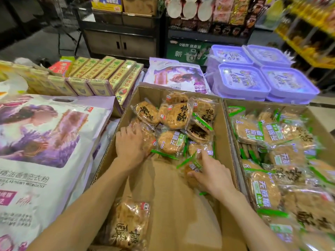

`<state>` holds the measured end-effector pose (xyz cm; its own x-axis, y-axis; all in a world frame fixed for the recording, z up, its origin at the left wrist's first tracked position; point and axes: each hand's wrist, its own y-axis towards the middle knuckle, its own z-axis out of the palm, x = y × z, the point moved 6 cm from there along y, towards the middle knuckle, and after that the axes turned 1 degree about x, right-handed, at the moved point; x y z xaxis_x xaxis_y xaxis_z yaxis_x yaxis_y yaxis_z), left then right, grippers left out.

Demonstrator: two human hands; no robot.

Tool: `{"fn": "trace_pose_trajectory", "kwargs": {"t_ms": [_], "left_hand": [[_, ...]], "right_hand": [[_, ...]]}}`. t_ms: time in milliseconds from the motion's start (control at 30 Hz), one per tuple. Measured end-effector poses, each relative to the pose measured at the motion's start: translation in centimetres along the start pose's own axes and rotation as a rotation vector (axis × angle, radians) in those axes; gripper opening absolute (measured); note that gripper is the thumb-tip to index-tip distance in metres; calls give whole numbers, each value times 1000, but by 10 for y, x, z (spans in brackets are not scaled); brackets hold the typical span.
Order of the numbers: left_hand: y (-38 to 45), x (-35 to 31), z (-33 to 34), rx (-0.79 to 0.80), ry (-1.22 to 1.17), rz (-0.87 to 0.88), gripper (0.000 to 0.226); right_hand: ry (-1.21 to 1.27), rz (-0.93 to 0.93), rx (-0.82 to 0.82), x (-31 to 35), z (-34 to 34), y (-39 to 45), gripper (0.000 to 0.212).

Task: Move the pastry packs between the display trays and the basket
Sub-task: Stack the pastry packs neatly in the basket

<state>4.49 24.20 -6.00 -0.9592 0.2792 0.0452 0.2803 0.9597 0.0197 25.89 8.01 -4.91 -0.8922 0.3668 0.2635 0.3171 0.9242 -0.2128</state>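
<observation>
Two open cardboard trays lie before me. The middle tray (163,180) holds several clear-wrapped round pastry packs (178,115) heaped at its far end, and one pack (129,225) lies alone near its front edge. My left hand (129,144) rests on packs at the heap's left side, fingers spread over them. My right hand (210,172) grips a green-edged pastry pack (192,166) at the heap's near right. The right tray (235,142) is filled with several green-labelled packs (264,189). No basket is in view.
Large white and purple detergent bags (41,151) lie to the left. Yellow boxes (101,73) are stacked behind them. Purple lidded tubs (241,80) and another bag (177,77) sit beyond the trays. Shelves of goods (208,15) stand at the back.
</observation>
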Motion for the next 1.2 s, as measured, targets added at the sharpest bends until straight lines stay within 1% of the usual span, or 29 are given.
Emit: {"fn": "trace_pose_trajectory", "kwargs": {"t_ms": [67,133,167,200,267,333,467,533,633,700,733,767,800,833,867,933,967,1067,1133,1200], "left_hand": [[-2,0,-4,-27,-20,2,99],[-9,-1,-12,-95,-72,35,82],[-13,-1,-16,-124,-136,50,70],[-18,0,-18,-119,-251,53,60],[-28,3,-15,-28,-497,39,50],[-39,10,-14,-7,-582,41,54],[-69,29,-29,-128,-809,73,44],[-88,35,-41,-145,-947,19,48],[-119,46,-53,-147,-1154,-92,53],[-141,56,-60,-142,-1325,-180,53],[-156,61,-65,-150,-1413,-222,52],[-172,68,-72,-184,-1473,-253,53],[-191,76,-78,-246,-1496,-277,52],[-215,85,-86,-323,-1514,-309,50],[-243,95,-88,-400,-1532,-363,47],[-310,119,-87,-565,-1578,-520,41],[-347,132,-82,-638,-1572,-625,41],[-463,168,-55,-756,-1456,-932,55],[-539,187,-36,-886,-1421,-1160,57],[-603,200,-17,-1004,-1412,-1342,56]], "right_hand": [[146,17,-72,-1,-4,-10,53],[319,61,-111,-1,-6,-20,57],[403,93,-124,-1,-6,-25,58],[487,121,-141,-1,-5,-30,59],[663,158,-196,0,-3,-42,54],[802,176,-288,2,-3,-55,44],[1072,219,-386,6,2,-75,40],[1185,241,-402,5,6,-82,41],[1252,213,-399,8,5,-93,42],[1277,192,-370,9,5,-100,53],[1275,184,-364,13,1,-105,64],[1259,158,-355,19,-4,-110,74],[1240,96,-344,28,-8,-115,78],[1230,24,-322,41,-13,-120,76],[1244,-47,-287,58,-14,-126,67],[1309,-189,-171,98,-10,-139,46],[1322,-260,-97,122,-5,-149,40],[1347,-438,165,188,40,-189,32],[1284,-518,335,228,82,-220,29],[1230,-580,463,262,120,-251,26]]}}
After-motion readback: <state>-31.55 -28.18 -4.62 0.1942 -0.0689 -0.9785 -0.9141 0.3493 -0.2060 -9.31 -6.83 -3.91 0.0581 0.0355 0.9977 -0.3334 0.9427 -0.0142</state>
